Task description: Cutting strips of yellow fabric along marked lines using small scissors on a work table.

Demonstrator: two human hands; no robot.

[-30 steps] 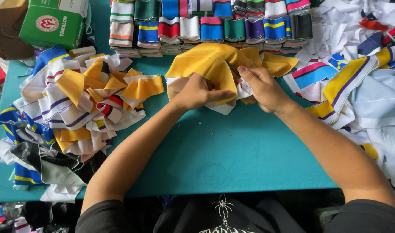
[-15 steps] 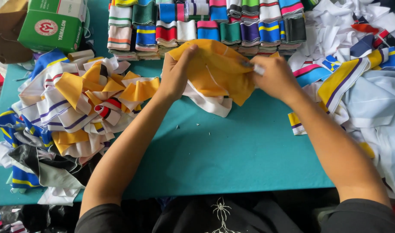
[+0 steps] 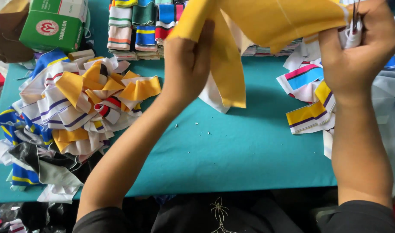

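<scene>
Near edge: bare teal counter (image 3: 232, 159), a few lint specks on it. Above it both hands are raised. Left hand (image 3: 188, 64): grip clamped on a fold of the yellow knit fabric piece with white edging (image 3: 266, 21), fingers behind the cloth, thumb side facing camera. Right hand (image 3: 357, 47): grip clamped on the other end, bunched together with some white trim. The fabric is stretched between the 2 hands, off the counter, with 1 tail hanging down toward it.

Left: loose heap of yellow, white and blue striped collar strips (image 3: 76, 108). Right: more striped strips (image 3: 309, 108). Far: row of folded striped knit bundles (image 3: 137, 30), green cardboard box (image 3: 55, 23).

Risks, as I judge it: the hanging tail could snag or drag strips out of the right pile; the bunched right grip could slip and drop one layer; a hard pull could distort the knit.
</scene>
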